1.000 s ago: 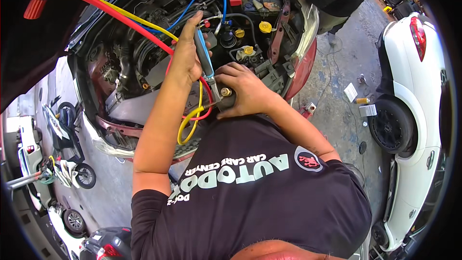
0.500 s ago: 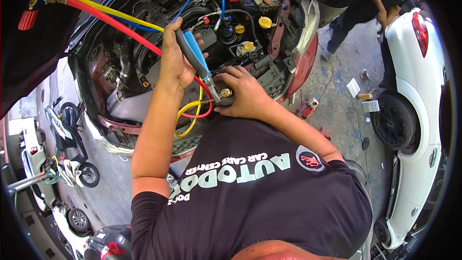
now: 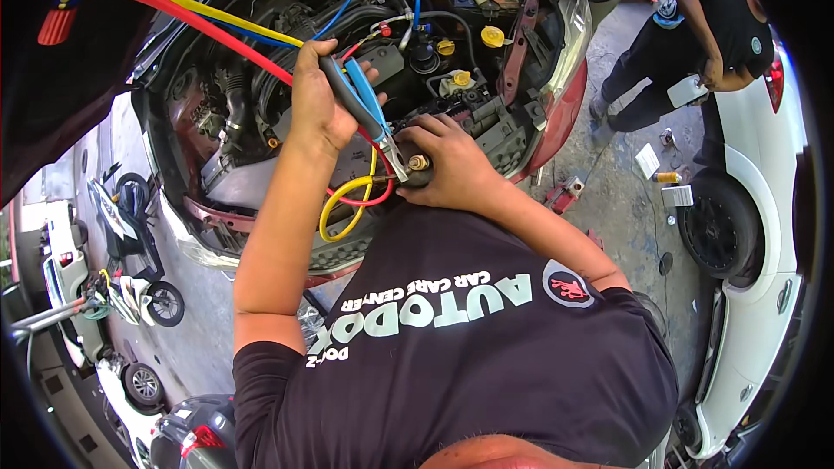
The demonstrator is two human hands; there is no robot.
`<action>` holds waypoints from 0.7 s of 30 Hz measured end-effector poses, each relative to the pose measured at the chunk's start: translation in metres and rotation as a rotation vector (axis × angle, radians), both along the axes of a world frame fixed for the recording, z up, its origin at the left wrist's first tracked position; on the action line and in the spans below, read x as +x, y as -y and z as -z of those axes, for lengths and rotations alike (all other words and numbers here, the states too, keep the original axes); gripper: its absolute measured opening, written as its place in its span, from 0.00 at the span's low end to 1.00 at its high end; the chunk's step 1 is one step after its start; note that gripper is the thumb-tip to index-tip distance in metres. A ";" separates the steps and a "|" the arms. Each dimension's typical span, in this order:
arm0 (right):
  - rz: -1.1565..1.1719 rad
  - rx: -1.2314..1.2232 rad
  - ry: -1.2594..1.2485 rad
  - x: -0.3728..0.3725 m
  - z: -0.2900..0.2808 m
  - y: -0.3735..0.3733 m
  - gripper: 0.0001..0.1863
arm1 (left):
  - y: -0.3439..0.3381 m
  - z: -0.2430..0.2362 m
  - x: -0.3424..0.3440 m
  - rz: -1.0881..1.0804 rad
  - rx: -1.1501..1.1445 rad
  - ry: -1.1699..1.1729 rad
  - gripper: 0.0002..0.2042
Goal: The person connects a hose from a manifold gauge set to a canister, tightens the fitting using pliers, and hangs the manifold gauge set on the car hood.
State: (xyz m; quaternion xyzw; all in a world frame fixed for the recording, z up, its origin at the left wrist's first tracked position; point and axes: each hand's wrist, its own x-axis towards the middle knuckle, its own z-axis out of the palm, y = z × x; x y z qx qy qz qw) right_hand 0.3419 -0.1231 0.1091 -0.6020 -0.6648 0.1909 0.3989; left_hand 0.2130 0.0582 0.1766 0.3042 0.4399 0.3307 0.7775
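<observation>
My left hand [image 3: 320, 104], above the front edge of the engine bay [image 3: 252, 184], carries pliers [image 3: 380, 133] with black-and-blue handles. The palm backs the black handle and the fingers show slightly spread beyond the blue one — a loose hold, I judge, that leaves the handles parted. The pliers slant so that their metal jaws come beside the brass fitting [image 3: 420, 162] on top of a dark canister [image 3: 420, 180]; whether they bite on anything there, I cannot tell. My right hand [image 3: 456, 162] curls round the canister, fingers over its far side and thumb on the near, pressing it towards the palm, probably to stop it turning or slipping. It sits close before my black shirt [image 3: 495, 356], where both hands meet easily. The yellow hose [image 3: 328, 213] loops just left of the canister, its metal end pointing that way; contact is unclear. The red hose [image 3: 217, 33] passes behind my left wrist — slack enough, it seems, not to tug
</observation>
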 end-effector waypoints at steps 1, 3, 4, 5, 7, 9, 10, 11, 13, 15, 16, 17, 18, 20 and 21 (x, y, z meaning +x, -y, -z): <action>0.000 -0.007 0.007 0.000 -0.001 -0.001 0.37 | -0.001 -0.001 0.003 -0.012 -0.016 -0.001 0.22; 0.003 -0.015 0.016 -0.002 0.000 -0.002 0.37 | -0.003 0.004 0.004 -0.013 0.018 -0.016 0.21; 0.013 0.024 0.009 -0.003 0.002 -0.002 0.35 | -0.004 0.007 0.005 -0.018 0.055 -0.030 0.21; 0.022 0.062 0.002 -0.003 0.004 -0.002 0.32 | -0.003 0.011 0.005 0.009 0.064 -0.023 0.17; 0.021 0.049 -0.002 -0.003 0.003 -0.001 0.33 | -0.002 0.014 0.005 0.040 0.081 -0.018 0.16; 0.020 0.033 -0.009 -0.002 0.003 0.000 0.33 | 0.000 0.014 0.006 0.070 0.094 -0.014 0.16; 0.008 0.010 0.007 -0.002 0.003 0.000 0.35 | 0.002 0.010 0.008 0.070 0.061 0.002 0.17; -0.005 -0.012 0.023 -0.002 0.003 0.000 0.37 | 0.004 0.009 0.009 0.069 0.028 0.018 0.17; 0.001 -0.005 0.013 -0.004 0.003 0.000 0.37 | 0.002 0.015 0.005 0.091 0.040 0.041 0.17; 0.007 0.002 0.001 -0.005 0.002 0.001 0.37 | 0.000 0.021 0.002 0.113 0.052 0.062 0.17; 0.005 -0.027 0.002 -0.006 0.002 0.001 0.38 | -0.001 0.024 0.001 0.108 0.051 0.101 0.17; 0.002 -0.056 0.004 -0.006 0.002 0.000 0.38 | -0.001 0.026 0.000 0.104 0.050 0.138 0.16; 0.001 -0.062 -0.001 -0.006 0.003 0.000 0.38 | 0.000 0.026 -0.001 0.102 0.044 0.133 0.16; 0.002 -0.044 -0.006 -0.006 0.005 -0.001 0.39 | 0.003 0.025 -0.002 0.078 0.103 0.173 0.20; 0.003 -0.050 -0.012 -0.006 0.005 -0.001 0.39 | 0.005 0.023 -0.003 0.080 0.120 0.186 0.22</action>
